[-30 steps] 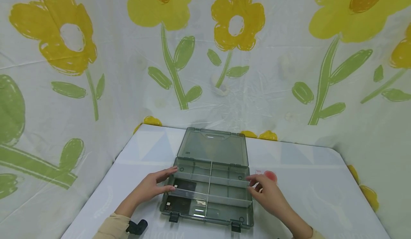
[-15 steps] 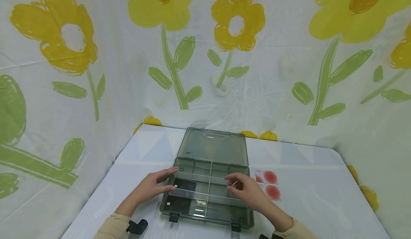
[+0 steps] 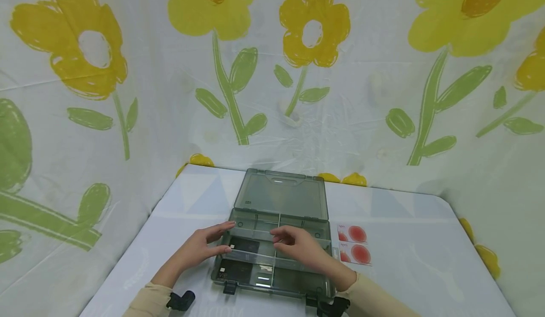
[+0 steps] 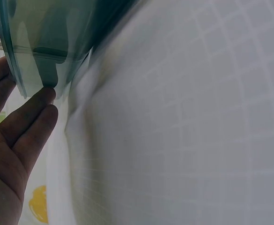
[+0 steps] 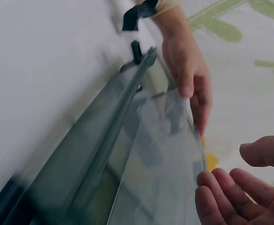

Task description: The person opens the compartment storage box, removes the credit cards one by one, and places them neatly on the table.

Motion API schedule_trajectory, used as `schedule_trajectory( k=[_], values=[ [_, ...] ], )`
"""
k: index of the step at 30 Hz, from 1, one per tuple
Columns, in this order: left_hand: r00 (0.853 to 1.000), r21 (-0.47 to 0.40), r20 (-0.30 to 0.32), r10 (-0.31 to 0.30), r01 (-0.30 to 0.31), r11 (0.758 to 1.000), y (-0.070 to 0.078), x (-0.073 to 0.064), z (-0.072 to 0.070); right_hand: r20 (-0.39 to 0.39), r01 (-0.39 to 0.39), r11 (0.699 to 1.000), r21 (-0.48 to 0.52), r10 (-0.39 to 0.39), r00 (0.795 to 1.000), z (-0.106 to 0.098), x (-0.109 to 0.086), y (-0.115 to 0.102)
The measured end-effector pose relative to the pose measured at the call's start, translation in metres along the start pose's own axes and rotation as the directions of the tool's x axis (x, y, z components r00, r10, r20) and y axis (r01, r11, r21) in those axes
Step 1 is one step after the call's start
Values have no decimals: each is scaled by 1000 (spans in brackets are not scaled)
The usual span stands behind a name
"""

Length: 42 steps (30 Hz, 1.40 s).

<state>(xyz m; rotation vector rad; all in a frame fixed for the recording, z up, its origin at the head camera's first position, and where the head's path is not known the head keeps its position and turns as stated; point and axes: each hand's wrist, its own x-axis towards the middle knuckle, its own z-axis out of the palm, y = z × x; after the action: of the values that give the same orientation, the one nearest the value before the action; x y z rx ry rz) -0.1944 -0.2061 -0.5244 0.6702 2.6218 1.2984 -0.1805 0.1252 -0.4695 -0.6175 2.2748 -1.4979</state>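
A smoky green plastic compartment box stands on the table with its lid folded back. My left hand rests at the box's left edge, thumb and fingers spread; in the left wrist view its fingertips are right at the side wall. Above the middle divider is my right hand, fingers loosely bent. The right wrist view shows nothing between its thumb and fingers. A black card lies in the left middle compartment, and a black card marked VIP in the left front one.
Right of the box lie two red-and-white cards, a rear card and a front card. Black latches stick out at the box's front. A white cloth with yellow flowers hangs behind the table.
My right hand has moved left from the box's right edge to over its middle, uncovering the two red-and-white cards. The left hand has stayed at the left edge.
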Motion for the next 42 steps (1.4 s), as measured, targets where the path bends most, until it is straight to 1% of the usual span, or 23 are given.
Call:
schedule_trajectory(
  k=[2,4,8,10,14,18,21,23,26,35,42],
  values=[
    [1000,2,-4,-3,3,1000,0,0,0,29,-21,998,60,19,999,4,5,-5],
    [1000,2,-8,-3,3,1000,-1,0,1,64,-63,991,122,55,996,8,10,-9],
    [1000,-14,-3,7,-7,1000,-3,0,1,126,-159,961,228,133,983,13,16,-16],
    [1000,-30,0,-4,4,1000,-3,0,1,144,-206,941,268,173,974,15,19,-19],
    [1000,-37,3,2,-1,999,-1,0,-1,187,-289,900,327,239,953,18,26,-22],
    [1000,-38,4,9,-9,999,0,-1,-1,266,-348,863,367,261,928,18,33,-23],
    [1000,-41,5,13,-13,999,0,-1,-1,302,-378,847,374,275,913,20,38,-24],
    [1000,-39,5,15,-15,999,0,-1,0,306,-393,843,367,290,907,22,41,-24],
    [1000,-37,4,22,-21,999,0,-1,-1,299,-403,845,351,307,904,26,45,-24],
    [1000,-51,6,15,-15,999,1,-1,-1,281,-386,841,380,293,914,35,51,-21],
    [1000,-56,6,14,-14,998,0,-1,0,276,-379,841,387,286,917,35,48,-20]
  ],
)
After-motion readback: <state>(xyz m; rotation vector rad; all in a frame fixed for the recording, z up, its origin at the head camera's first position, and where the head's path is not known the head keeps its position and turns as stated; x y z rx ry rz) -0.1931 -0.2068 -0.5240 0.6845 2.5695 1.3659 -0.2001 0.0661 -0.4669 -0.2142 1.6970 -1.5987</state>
